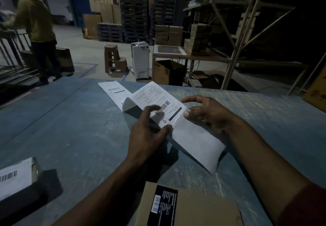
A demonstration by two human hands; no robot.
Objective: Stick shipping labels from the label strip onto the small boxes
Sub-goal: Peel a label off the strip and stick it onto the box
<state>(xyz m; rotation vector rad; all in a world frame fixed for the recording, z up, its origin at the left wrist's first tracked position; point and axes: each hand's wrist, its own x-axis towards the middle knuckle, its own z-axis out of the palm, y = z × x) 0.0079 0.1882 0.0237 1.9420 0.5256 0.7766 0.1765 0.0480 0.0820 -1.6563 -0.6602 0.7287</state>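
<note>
On scuffed blue table [74,120], dim warehouse: label strip [158,102].

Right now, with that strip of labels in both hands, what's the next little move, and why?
Probably peel the printed label off the strip. The left hand pinches its near corner, the right hand steadies the edge, and the brown box nearest has no white label showing.

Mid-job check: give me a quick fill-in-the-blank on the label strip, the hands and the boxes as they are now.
1. Both hands, left hand and right hand, hold the label strip above the ____ table.
2. The brown box nearest the camera has a ____ printed panel.
3. The box at far left already carries a white label with a ____.

Missing words: blue; black; barcode
</note>
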